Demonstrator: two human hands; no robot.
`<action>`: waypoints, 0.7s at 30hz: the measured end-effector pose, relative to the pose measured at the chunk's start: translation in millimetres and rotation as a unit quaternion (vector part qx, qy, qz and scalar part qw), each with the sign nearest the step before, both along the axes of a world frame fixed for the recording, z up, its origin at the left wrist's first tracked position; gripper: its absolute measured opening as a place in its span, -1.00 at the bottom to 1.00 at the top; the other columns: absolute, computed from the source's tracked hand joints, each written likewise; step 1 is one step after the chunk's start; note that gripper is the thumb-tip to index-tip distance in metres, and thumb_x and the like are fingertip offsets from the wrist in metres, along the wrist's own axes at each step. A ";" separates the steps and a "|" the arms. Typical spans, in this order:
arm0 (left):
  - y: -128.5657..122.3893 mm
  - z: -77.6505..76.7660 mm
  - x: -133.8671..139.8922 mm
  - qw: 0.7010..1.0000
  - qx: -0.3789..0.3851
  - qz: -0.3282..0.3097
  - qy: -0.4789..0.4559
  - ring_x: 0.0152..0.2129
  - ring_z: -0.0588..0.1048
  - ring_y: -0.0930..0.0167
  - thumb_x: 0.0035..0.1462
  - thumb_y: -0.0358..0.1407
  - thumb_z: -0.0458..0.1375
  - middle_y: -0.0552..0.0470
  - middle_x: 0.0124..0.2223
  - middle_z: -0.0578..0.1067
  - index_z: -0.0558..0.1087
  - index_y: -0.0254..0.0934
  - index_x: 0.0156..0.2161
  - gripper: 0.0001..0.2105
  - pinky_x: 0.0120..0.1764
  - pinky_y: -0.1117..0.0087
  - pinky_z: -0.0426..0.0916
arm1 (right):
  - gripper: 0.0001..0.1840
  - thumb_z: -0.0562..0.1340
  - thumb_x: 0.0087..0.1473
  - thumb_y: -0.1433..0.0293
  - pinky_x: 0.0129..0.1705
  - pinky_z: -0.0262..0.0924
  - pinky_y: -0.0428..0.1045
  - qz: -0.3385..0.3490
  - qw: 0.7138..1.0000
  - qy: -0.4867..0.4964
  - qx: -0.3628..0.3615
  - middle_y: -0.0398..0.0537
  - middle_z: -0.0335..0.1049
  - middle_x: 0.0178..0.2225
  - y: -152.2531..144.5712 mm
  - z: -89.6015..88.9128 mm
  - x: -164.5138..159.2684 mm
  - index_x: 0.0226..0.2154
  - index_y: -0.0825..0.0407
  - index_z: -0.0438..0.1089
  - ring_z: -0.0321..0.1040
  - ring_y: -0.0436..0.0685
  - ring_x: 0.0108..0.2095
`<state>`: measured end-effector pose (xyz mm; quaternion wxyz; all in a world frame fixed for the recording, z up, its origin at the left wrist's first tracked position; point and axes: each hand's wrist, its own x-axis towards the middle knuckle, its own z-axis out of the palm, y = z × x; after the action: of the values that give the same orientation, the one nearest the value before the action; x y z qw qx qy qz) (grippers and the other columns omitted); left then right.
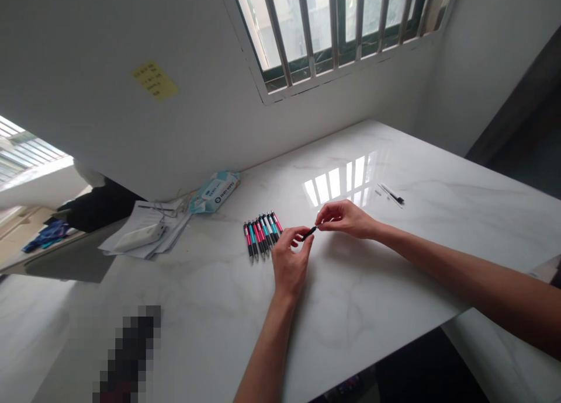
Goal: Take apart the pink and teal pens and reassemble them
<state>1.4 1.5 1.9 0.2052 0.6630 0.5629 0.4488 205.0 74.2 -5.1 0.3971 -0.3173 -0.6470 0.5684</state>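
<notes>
My left hand [291,258] pinches a short black pen barrel [309,234] between thumb and fingers, just above the white marbled table [350,286]. At the far end of that barrel, the closed fingertips of my right hand [346,218] meet a small pale piece, too tiny to make out clearly. Beside my left hand lies a row of several red and teal pens [258,239] with black grips, their points toward me; my hand covers part of the row. Beyond my right hand are loose pen parts [392,194], some thin and white, one with a black end.
A blue wet wipes pack [215,193] rests near the wall, left of the pens. Papers [153,225] with a white object [140,238] on top lie further left. A barred window [333,35] is above the table. Something black [421,371] sits below the near edge.
</notes>
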 end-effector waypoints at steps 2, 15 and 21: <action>-0.2 0.7 0.4 1.000 0.002 0.000 -0.001 -0.37 0.50 0.42 0.20 -0.28 0.28 0.06 -0.20 0.61 0.57 -0.16 -0.21 -0.94 -0.25 0.37 0.38 | -0.73 0.48 -0.03 0.23 -0.14 0.38 0.06 -0.004 1.000 0.001 -0.003 -0.03 0.58 -0.28 -0.7 1.3 -0.1 -0.30 0.05 0.57 0.51 0.12 -0.26; 0.4 0.5 0.1 1.000 0.007 0.002 0.012 -0.38 0.51 0.41 0.19 -0.28 0.28 0.05 -0.21 0.61 0.57 -0.15 -0.22 -0.94 -0.27 0.37 0.38 | -0.72 0.49 -0.03 0.22 -0.09 0.39 0.07 0.000 1.000 -0.006 0.010 -0.04 0.58 -0.25 1.3 -2.4 1.7 -0.30 0.03 0.57 0.49 0.13 -0.24; 0.1 2.7 0.8 1.000 0.008 -0.007 0.008 -0.37 0.51 0.41 0.19 -0.29 0.28 0.06 -0.22 0.61 0.57 -0.15 -0.22 -0.94 -0.25 0.36 0.39 | -0.73 0.48 -0.02 0.23 -0.09 0.38 0.07 0.000 1.000 -0.008 0.011 -0.02 0.58 -0.25 1.9 -1.7 1.7 -0.28 0.04 0.57 0.50 0.13 -0.24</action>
<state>2.2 1.5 4.6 0.1984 0.6721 0.5560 0.4469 206.6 76.1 -6.8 0.3952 -0.3170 -0.6568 0.5586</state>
